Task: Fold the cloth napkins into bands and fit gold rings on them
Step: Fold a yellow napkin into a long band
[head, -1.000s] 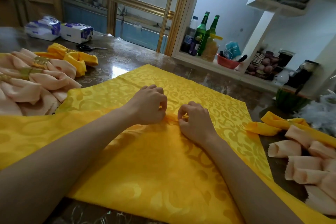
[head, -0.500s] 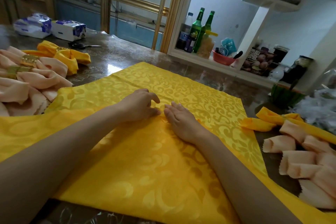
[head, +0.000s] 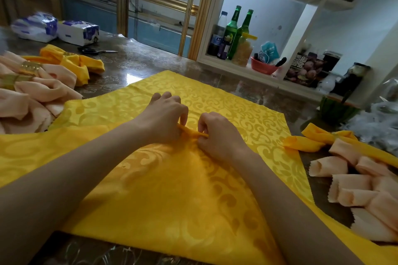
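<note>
While the dark glossy tabletop (head: 150, 64) offers a flat bed, the yellow damask napkin (head: 226, 103) lies spread across its middle, one corner pointing away, so that folds can be gathered from its centre. On the left sits a pile of peach napkins (head: 43, 94) already cinched, apparently parked clear of the working area. On the right lie rolled peach napkins (head: 355, 189); I cannot tell whether they are finished or waiting. Both hands meet at the yellow cloth's centre. The left hand (head: 163, 118) and the right hand (head: 219, 133) each have a closed grip, fingers curled and pinching a narrow raised ridge of fabric (head: 191, 133) that runs between them, likely the first pleat of the band. A gold ring (head: 30, 68) shows on the left pile. None lies near the hands, so ringing this napkin looks several steps off.
</note>
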Motion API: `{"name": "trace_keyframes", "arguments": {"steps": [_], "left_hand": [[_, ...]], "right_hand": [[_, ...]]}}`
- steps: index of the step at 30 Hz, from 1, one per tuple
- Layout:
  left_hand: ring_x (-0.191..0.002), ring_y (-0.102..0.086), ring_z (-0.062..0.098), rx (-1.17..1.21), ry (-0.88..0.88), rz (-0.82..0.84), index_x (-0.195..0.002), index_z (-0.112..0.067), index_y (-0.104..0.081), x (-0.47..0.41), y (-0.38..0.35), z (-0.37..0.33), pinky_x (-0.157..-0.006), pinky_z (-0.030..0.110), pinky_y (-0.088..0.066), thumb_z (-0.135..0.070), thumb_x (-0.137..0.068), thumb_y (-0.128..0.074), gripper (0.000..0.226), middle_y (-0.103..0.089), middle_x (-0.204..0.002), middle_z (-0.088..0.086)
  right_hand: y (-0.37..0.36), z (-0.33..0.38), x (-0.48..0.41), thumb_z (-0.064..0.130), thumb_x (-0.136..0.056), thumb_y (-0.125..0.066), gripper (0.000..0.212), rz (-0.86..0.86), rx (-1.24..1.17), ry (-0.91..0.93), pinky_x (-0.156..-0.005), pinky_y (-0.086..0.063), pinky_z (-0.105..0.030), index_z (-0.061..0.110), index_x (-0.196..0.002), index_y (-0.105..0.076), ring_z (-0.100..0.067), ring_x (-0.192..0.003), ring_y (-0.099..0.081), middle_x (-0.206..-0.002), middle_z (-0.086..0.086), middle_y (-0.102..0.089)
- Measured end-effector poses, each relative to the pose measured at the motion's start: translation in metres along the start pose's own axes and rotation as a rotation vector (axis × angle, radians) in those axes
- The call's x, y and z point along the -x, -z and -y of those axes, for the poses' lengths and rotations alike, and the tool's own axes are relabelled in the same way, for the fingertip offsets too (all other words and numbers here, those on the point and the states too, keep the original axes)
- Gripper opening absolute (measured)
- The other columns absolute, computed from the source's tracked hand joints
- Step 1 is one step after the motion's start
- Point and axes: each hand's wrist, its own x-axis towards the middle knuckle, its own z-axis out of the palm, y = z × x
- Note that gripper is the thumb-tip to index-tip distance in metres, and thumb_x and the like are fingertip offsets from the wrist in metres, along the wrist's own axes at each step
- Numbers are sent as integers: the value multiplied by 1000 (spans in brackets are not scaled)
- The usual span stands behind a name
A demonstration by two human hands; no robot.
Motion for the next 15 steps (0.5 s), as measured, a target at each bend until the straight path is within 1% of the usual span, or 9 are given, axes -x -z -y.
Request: {"name": "trace_keyframes", "arguments": {"steps": [2, 4, 6, 8, 9, 10, 11, 13, 15], "left_hand": [[-101, -46, 14, 44, 21, 71, -99, -24, -58, 2, 2, -5, -80, 25, -33, -33, -84, -59, 18, -47, -88, -9], [-87, -51, 15, 200, 110, 182, -96, -20, -56, 2, 2, -8, -64, 24, -37, -33, -86, -56, 16, -47, -80, -9], [-84, -49, 16, 256, 174, 256, -99, -20, -52, 2, 0, -9, -65, 26, -38, -33, -91, -50, 15, -49, -86, -5], [-86, -47, 15, 245, 183, 297, -101, -20, -50, 0, -3, -7, -69, 26, -36, -33, -95, -47, 14, -48, -92, -3], [-87, -47, 15, 248, 178, 315, -100, -21, -49, -1, -4, -5, -71, 26, -36, -32, -96, -47, 13, -48, -94, -3], [-89, -46, 15, 259, 171, 334, -99, -21, -48, -2, -5, -4, -73, 26, -36, -32, -96, -47, 11, -48, -96, -3], [-90, -46, 15, 277, 171, 356, -99, -21, -47, -2, -4, -3, -74, 26, -36, -31, -96, -48, 11, -48, -98, -2], [-91, -46, 14, 329, 175, 386, -103, -20, -49, -1, -1, -1, -76, 25, -37, -30, -96, -49, 13, -47, -100, -3], [-90, -46, 14, 375, 173, 390, -111, -18, -53, 0, 2, 2, -75, 24, -37, -28, -95, -52, 19, -47, -98, -3]], "right_hand": [[2, 4, 0, 7, -81, -56, 18, 41, 23, 19, -69, -38, -26, 20, -85, -46, -14, -83, -45, -91, 3, -46], [5, 7, 1, 8, -82, -56, 16, 121, 22, 13, -69, -40, -27, 20, -87, -47, -15, -84, -47, -93, 3, -46], [13, 8, 1, 10, -82, -56, 13, 270, -17, -51, -68, -44, -29, 19, -92, -52, -15, -81, -50, -92, 3, -49], [24, 8, -1, 14, -83, -56, 17, 424, -110, -144, -64, -45, -27, 18, -100, -57, -11, -76, -51, -88, 4, -51], [27, 7, -2, 15, -85, -55, 17, 437, -138, -161, -65, -45, -25, 19, -101, -59, -10, -76, -51, -88, 5, -53], [27, 7, -3, 16, -87, -54, 15, 393, -166, -158, -66, -46, -24, 18, -100, -60, -9, -78, -53, -90, 5, -55], [24, 7, -3, 18, -89, -54, 13, 305, -203, -145, -66, -46, -23, 17, -99, -62, -9, -79, -54, -91, 4, -58], [14, 8, -3, 22, -92, -56, 13, 158, -283, -126, -60, -42, -19, 16, -101, -61, -6, -73, -52, -85, 4, -57], [3, 8, -2, 28, -90, -60, 20, 162, -303, -123, -56, -36, -17, 16, -106, -60, -3, -67, -47, -77, 8, -50]]}}
